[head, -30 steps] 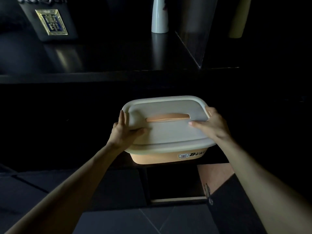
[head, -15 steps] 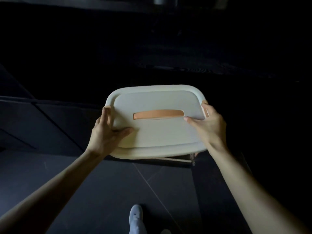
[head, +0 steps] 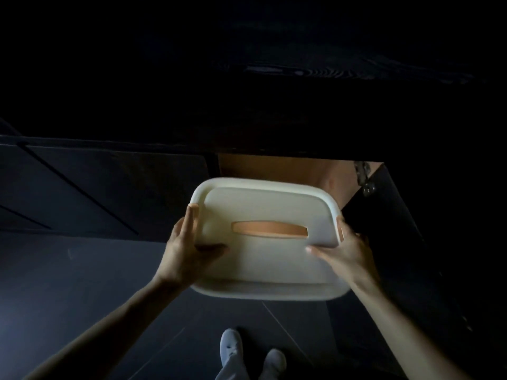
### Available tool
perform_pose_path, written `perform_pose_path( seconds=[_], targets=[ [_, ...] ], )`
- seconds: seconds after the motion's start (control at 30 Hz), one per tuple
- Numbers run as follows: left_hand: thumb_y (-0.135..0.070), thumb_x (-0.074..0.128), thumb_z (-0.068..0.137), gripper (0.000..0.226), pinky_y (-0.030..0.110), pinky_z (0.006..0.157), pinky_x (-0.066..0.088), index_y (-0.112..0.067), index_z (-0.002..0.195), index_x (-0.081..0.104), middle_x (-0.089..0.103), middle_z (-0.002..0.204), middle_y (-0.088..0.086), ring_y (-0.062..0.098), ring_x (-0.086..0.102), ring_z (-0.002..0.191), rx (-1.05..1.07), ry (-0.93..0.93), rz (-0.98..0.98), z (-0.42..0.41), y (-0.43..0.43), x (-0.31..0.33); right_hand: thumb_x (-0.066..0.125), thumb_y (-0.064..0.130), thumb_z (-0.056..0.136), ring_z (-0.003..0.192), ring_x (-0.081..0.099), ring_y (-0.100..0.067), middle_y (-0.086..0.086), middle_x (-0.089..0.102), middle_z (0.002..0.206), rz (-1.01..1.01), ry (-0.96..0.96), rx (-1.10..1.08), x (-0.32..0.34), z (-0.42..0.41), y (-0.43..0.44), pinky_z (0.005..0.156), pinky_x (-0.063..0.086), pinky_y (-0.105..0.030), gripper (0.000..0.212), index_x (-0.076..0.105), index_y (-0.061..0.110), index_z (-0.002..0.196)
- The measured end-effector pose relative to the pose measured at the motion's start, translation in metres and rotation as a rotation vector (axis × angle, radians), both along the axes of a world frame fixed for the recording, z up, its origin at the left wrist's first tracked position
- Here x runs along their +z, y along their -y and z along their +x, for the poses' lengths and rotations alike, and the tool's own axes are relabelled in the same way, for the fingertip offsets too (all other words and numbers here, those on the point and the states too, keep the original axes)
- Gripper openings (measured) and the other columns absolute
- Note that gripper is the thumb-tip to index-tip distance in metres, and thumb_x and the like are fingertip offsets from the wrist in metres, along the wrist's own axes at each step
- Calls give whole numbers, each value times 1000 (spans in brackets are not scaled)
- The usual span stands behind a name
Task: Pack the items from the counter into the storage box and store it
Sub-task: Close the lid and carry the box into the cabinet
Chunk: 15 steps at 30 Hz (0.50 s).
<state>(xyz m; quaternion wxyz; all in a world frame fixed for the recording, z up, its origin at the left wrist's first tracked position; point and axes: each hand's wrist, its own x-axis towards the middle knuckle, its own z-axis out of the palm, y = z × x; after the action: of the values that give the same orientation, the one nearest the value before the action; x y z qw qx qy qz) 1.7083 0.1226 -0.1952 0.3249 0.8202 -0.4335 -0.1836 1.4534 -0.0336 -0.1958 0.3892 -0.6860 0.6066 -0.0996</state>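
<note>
Seen from above in dim light, dark cabinet fronts (head: 96,187) and a dark tiled floor (head: 82,283) fill the left of the frame. The person's left hand (head: 186,250) grips the left side of the storage box (head: 263,204), thumb laid flat across the cream lid and fingers running up along its edge. The box is held in the air with its lid on, level with the mouth of an open, wood-lined cabinet compartment (head: 274,168) just beyond its far edge; 1 orange handle (head: 270,230) sits recessed in the middle of the lid. Below it, 2 pale shoes (head: 230,344) stand on the floor. The right hand (head: 345,253) clamps the box's right side, thumb on the lid and fingers curled round the rim. Farther right, a metal hinge (head: 363,176) carries the opened dark cabinet door (head: 397,242).
</note>
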Motion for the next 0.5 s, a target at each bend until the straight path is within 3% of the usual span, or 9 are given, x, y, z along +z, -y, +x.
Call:
perform_pose_path(
  seconds=[0.13, 0.33, 0.43, 0.5],
  targets=[
    [-18, 85, 60, 111, 36, 91, 36, -5, 144, 14, 38, 137, 25, 39, 40, 122, -82, -20, 37, 6, 20, -46, 81, 46, 57, 108, 53, -28, -10, 54, 120, 31, -56, 5, -42, -3, 17, 87, 48, -38, 92, 38, 27, 136],
    [-32, 81, 64, 114, 23, 88, 31, -24, 147, 3, 31, 141, 10, 10, 30, 112, -98, -128, 85, 9, 73, -122, 81, 42, 60, 111, 50, -29, -13, 49, 123, 17, -73, 5, -117, -5, 62, 88, 46, -35, 94, 33, 26, 140],
    [-21, 80, 68, 107, 22, 90, 31, -39, 142, 6, 28, 140, 8, 9, 28, 111, -103, -190, 99, 10, 96, -171, 82, 36, 61, 119, 44, -29, -12, 40, 134, 8, -27, 11, -164, -1, 86, 95, 42, -36, 92, 35, 29, 140],
    [-19, 78, 70, 96, 22, 89, 35, -45, 139, 17, 29, 137, 7, 12, 33, 110, -112, -210, 110, 12, 110, -202, 82, 35, 62, 124, 39, -28, -8, 35, 141, -12, -7, 23, -197, 3, 100, 99, 39, -37, 89, 37, 27, 139]
  ],
)
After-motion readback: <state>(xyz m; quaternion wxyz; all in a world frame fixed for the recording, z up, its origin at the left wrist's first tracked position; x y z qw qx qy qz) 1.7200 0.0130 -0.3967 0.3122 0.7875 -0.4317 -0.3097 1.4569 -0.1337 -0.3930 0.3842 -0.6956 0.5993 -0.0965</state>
